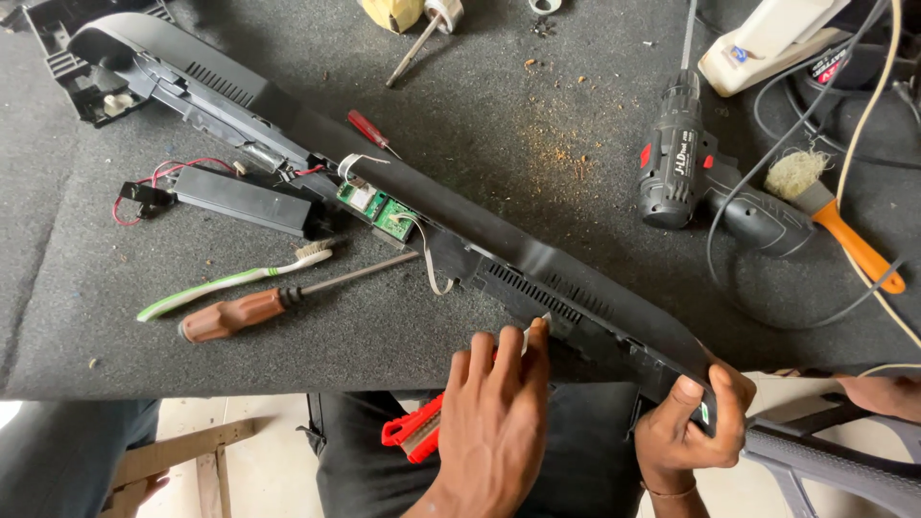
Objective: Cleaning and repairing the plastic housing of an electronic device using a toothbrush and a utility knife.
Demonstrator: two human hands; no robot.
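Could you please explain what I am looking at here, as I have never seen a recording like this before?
This is a single view from a camera worn on a person's head, looking down at their own bare hands over a dark felt-covered table. The right hand grips the near end of a long black plastic housing that lies slantwise across the table. The left hand presses a small tool against its slotted edge; a red-handled tool shows beneath that hand. A green circuit board sits exposed on the housing. Around it lie a toothbrush, a brown-handled screwdriver, a cordless drill and an orange-handled brush.
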